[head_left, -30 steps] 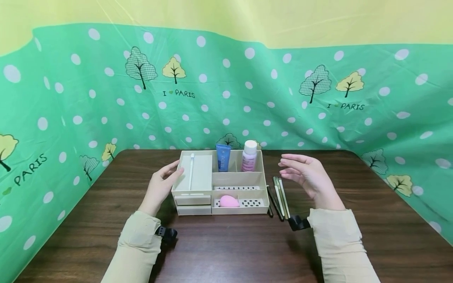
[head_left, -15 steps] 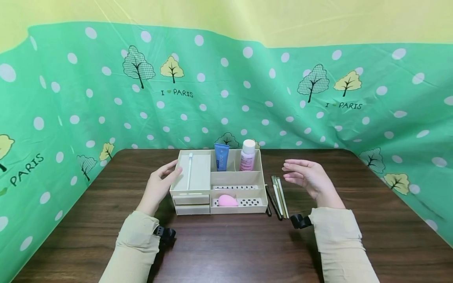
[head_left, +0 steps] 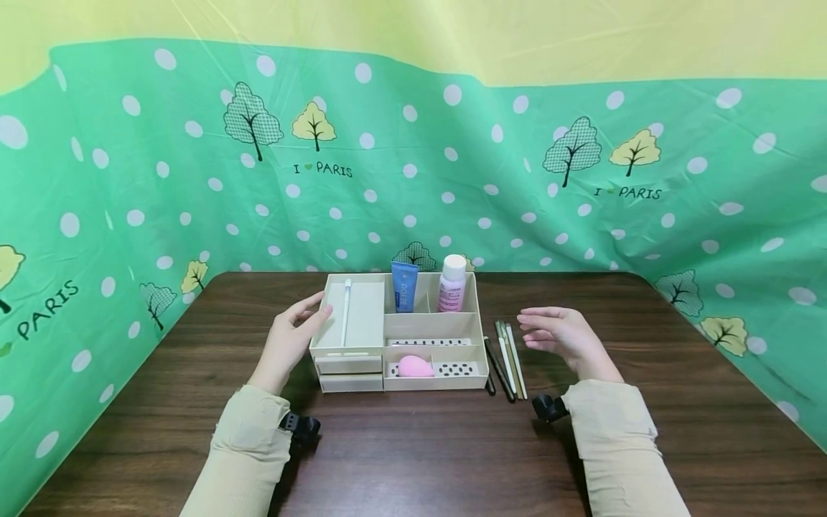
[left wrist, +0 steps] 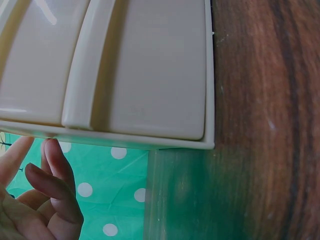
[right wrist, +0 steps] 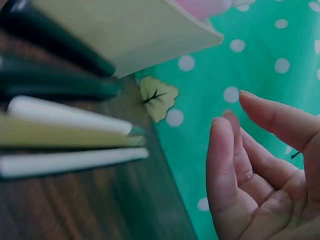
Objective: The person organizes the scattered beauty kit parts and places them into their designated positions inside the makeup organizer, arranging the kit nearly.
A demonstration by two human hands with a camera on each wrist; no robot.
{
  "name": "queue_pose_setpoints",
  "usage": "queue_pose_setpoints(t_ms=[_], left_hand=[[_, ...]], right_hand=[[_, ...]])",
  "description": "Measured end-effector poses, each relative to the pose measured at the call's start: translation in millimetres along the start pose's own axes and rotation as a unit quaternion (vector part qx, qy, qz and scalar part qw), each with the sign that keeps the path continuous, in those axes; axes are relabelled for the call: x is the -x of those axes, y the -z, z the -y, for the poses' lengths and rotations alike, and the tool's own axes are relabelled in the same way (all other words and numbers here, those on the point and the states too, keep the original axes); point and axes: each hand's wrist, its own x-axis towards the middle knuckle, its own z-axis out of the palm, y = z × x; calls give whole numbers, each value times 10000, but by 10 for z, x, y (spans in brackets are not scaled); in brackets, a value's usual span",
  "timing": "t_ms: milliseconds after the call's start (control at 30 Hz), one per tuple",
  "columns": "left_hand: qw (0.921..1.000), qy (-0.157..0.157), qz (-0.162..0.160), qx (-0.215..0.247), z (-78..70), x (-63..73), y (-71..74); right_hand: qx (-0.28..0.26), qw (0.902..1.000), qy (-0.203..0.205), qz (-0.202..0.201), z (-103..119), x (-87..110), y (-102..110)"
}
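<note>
A cream desk organizer [head_left: 352, 316] stands mid-table. My left hand [head_left: 284, 343] is at its left side, thumb at the upper edge and fingertips touching the side wall, as the left wrist view also shows. A white stick [head_left: 345, 316] lies on its flat top. In its compartments stand a blue tube [head_left: 404, 289] and a white-capped bottle [head_left: 451, 287] with pink print; a pink makeup sponge [head_left: 416, 366] sits in front. My right hand [head_left: 565, 339] hovers right of several slim pens or brushes [head_left: 509, 362], fingers loosely bent, holding nothing.
Two drawers [left wrist: 155, 70] are at the organizer's front left. The dark wooden table [head_left: 413, 452] extends in front and to both sides. A green dotted curtain [head_left: 452, 172] hangs along the table's back and sides.
My right hand has lowered slightly and drawn a little to the right, apart from the pens or brushes. The left hand stays at the organizer. The head view has shifted slightly.
</note>
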Motion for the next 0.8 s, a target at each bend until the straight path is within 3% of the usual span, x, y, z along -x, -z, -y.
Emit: queue_pose_setpoints(t_ms=[233,567,800], left_hand=[[10000,31,19,-6,-8,4,4],[10000,21,20,-8,-4,4,7],[10000,12,10,-24,4,-8,6]], right_hand=[[855,9955,-396,-127,-131,-74,-7],[1006,9926,-674,122,-226,-98,-37],[1278,9888,-775,2,-273,-118,-61]])
